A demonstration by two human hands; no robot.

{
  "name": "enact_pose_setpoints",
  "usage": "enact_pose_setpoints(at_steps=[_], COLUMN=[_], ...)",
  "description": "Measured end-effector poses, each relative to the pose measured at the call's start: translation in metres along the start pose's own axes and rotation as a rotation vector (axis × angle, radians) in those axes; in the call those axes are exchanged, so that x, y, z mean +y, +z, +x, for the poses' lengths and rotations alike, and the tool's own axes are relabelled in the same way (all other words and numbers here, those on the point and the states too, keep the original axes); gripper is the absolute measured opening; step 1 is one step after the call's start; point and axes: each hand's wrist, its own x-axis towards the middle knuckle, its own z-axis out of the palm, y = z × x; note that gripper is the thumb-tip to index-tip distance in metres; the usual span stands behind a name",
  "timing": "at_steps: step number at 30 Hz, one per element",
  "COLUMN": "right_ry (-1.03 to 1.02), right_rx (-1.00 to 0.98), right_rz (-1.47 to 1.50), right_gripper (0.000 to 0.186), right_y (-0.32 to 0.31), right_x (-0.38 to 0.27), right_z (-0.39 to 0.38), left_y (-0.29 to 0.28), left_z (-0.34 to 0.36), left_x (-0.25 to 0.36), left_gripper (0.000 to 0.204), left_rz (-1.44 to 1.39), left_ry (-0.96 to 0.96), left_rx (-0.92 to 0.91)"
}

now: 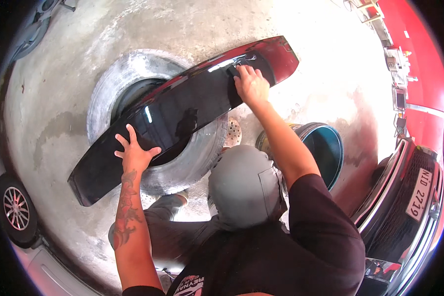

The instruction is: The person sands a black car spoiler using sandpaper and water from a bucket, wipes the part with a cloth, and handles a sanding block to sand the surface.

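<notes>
A long glossy black car panel [170, 124], reddish at its upper-right end, lies slanted across a large, pale-smeared tire [116, 86] on the concrete floor. My left hand [135, 153] rests spread on the panel's lower-left part, thumb out near the edge. Toward the upper right, my right hand [252, 88] has its fingers bent and together on the panel, over something small and dark that I cannot make out. A hole-punched clog [234, 129] shows beside the tire, below the panel.
A bucket [325, 153] with a teal inside stands at my right, near a car's front bumper [394, 222]. A car wheel [16, 208] is at the far left. Assorted items [399, 64] line the red wall on the right. My bent grey-clad knee [244, 187] is below the tire.
</notes>
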Motion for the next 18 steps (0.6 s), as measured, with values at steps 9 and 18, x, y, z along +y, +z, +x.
enact_pose_setpoints(at_steps=[9, 18], right_ry=[-0.005, -0.006], right_rx=[0.033, 0.067], right_rz=[0.004, -0.092], right_gripper=[0.032, 0.027], right_y=[-0.001, 0.004], right_x=[0.010, 0.007], right_z=[-0.016, -0.009], left_y=[-0.009, -0.014], left_z=[-0.008, -0.011], left_x=[0.007, 0.008], left_gripper=[0.131, 0.135], left_rz=[-0.026, -0.035], left_ry=[-0.025, 0.035], left_rx=[-0.026, -0.033])
